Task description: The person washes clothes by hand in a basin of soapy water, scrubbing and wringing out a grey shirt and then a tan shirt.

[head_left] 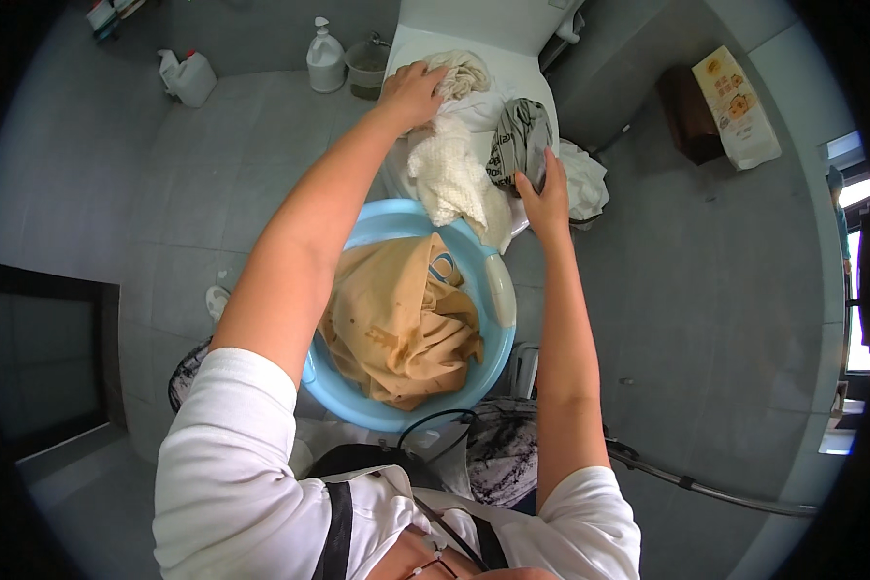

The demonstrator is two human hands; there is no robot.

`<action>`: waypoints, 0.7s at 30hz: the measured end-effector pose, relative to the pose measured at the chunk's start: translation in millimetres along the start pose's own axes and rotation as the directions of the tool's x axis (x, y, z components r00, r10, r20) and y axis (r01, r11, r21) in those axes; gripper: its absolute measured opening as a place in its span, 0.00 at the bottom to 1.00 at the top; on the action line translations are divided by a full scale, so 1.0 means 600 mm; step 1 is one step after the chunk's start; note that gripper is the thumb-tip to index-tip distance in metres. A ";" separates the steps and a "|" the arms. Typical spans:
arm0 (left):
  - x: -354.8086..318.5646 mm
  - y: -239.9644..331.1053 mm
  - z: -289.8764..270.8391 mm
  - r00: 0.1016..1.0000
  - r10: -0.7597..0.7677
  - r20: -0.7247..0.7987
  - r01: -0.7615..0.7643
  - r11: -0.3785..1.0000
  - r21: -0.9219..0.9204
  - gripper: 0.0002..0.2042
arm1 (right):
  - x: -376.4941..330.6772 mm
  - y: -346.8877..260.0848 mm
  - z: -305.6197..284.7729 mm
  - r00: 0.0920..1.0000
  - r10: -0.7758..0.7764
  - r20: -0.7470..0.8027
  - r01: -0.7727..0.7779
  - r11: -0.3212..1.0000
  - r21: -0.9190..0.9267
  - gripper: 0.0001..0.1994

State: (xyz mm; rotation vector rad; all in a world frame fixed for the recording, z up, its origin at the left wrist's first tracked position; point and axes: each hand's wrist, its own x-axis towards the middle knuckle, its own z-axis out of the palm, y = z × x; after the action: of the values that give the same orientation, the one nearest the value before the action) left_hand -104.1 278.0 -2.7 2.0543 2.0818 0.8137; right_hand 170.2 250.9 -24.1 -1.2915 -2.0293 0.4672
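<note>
My left hand (414, 95) has its fingers curled against a bunched cream cloth (464, 73) on the white toilet lid (425, 43). My right hand (545, 193) grips the lower part of a grey cloth with black print (520, 135), thumb on one side and fingers on the other. Between the hands, a white textured cloth (447, 174) hangs from the lid's front edge toward the blue basin (498, 358). Inside that basin lies a crumpled tan cloth (401, 319) with darker wet patches.
A pump bottle (326, 60) and a small bucket (367, 63) stand left of the toilet, with a white jug (188, 79) farther left. Right of the toilet is a white bag (582, 182). A tissue pack (738, 106) is by the right wall. A metal pole (715, 490) crosses lower right.
</note>
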 end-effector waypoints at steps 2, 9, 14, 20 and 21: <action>-0.003 0.001 -0.002 1.000 0.016 -0.004 -0.016 1.000 -0.023 0.23 | -0.015 -0.003 -0.008 0.999 -0.006 -0.052 0.006 1.000 -0.007 0.31; -0.070 -0.002 -0.010 0.980 0.052 -0.194 -0.090 0.977 -0.191 0.21 | -0.081 -0.080 -0.045 0.991 0.050 -0.127 -0.044 0.998 0.049 0.24; -0.261 0.053 -0.057 0.983 0.126 -0.136 -0.165 0.931 -0.326 0.18 | -0.191 -0.143 -0.060 0.998 -0.058 0.035 0.051 0.982 0.181 0.19; -0.509 0.077 -0.093 0.978 0.083 0.190 -0.018 0.947 -0.322 0.23 | -0.304 -0.215 -0.048 0.728 -0.192 0.659 0.094 0.979 0.182 0.26; -0.531 0.078 -0.094 0.963 0.088 0.255 0.009 0.935 -0.355 0.28 | -0.309 -0.214 -0.039 0.702 -0.209 0.681 0.116 0.977 0.180 0.26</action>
State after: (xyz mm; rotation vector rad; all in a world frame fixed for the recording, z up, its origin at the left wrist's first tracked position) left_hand -60.8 -45.0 -26.3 1.8927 1.6210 0.7960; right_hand 154.6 26.6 6.3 -0.9021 -2.6469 1.1158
